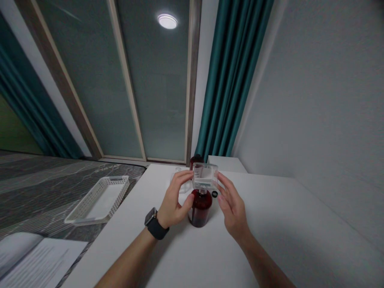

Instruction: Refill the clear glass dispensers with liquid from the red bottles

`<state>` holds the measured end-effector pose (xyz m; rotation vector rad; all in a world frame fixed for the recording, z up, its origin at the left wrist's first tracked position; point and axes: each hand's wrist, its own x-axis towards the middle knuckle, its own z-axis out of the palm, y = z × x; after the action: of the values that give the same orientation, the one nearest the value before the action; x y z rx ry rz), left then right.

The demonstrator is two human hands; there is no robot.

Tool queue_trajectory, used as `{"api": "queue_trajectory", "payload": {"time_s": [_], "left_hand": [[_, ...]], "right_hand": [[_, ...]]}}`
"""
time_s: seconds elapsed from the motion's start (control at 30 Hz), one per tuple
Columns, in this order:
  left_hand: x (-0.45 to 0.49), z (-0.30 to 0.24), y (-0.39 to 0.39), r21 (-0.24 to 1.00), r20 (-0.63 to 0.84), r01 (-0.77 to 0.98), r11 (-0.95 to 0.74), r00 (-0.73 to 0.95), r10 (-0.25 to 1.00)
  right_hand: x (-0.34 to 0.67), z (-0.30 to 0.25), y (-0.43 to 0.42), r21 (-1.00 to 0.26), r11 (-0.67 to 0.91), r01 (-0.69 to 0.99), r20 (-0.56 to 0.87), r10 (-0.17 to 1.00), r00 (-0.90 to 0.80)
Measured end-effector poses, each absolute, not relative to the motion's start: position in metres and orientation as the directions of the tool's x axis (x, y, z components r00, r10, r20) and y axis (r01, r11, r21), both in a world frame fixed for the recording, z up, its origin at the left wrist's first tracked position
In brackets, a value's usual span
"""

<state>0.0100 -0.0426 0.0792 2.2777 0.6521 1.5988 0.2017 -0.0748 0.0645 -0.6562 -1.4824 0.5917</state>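
A clear square plastic bottle [205,177] is held upside down above a dark red-brown bottle [200,210], which stands upright on the white table. Their necks meet or nearly meet; I cannot tell whether they touch. The fingertips of my left hand [175,202] press on the clear bottle's left side, with the thumb near the brown bottle's shoulder. On the opposite side, fingers of my right hand [232,206] rest against the clear bottle. A small black ring-like cap [215,194] lies just right of the brown bottle.
Behind stand another dark red bottle [196,159] and a white box [228,163]. Partly hidden by my left hand is a clear container [185,187]. Left of the white table [264,240], a white perforated basket [115,204] and an open book [45,260] lie lower down.
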Motion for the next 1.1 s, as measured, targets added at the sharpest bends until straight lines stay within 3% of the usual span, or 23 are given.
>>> {"api": "queue_trajectory", "payload": {"time_s": [1.1], "left_hand": [[0.0076, 0.0766, -0.0424, 0.453, 0.838, 0.138, -0.881, 0.273, 0.473]], "right_hand": [[0.2045, 0.0625, -0.0774, -0.64, 0.766, 0.067, 0.767, 0.642, -0.013]]}}
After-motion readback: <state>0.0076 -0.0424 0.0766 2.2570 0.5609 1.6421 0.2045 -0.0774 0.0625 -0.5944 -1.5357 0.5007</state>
